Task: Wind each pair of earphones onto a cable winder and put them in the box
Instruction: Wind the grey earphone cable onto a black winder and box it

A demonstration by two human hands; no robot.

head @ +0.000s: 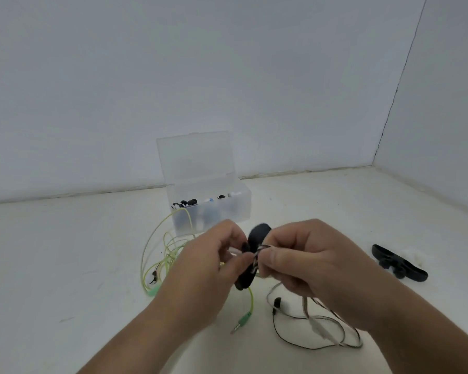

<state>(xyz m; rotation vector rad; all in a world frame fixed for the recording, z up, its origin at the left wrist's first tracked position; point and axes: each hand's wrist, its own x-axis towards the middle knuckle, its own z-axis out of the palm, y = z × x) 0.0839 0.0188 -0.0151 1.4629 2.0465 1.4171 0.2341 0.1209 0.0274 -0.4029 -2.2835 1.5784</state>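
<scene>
At the left of the white, matt desk (65, 265) a thin yellow-green earphone cable (157, 255) lies in loose loops, and its green jack plug (244, 319) ends nearer the near edge, below the hands. Behind the loops, close to the far edge where the desk meets the pale wall (92, 103), stands a clear plastic box (235, 209) with its lid upright and open and black and white wound earphones inside. In front of the box, lifted off the desk, the left hand (206, 268) has its fingers curled, thumb and forefinger pinching the middle of a black oval cable winder (257, 233) that stands roughly upright between the two hands. The right hand (305, 263), just beside it, pinches a black-and-white striped earphone cable (319, 328) between thumb and forefinger right at the winder's waist. The rest of that cable drops under the palm and sprawls over the desk towards the near right. Well apart to the right, a second black winder (400, 264), long with rounded nubs, lies flat beside a small white scrap (414, 255). Open desk stretches at far left and beyond the second winder towards the right wall
</scene>
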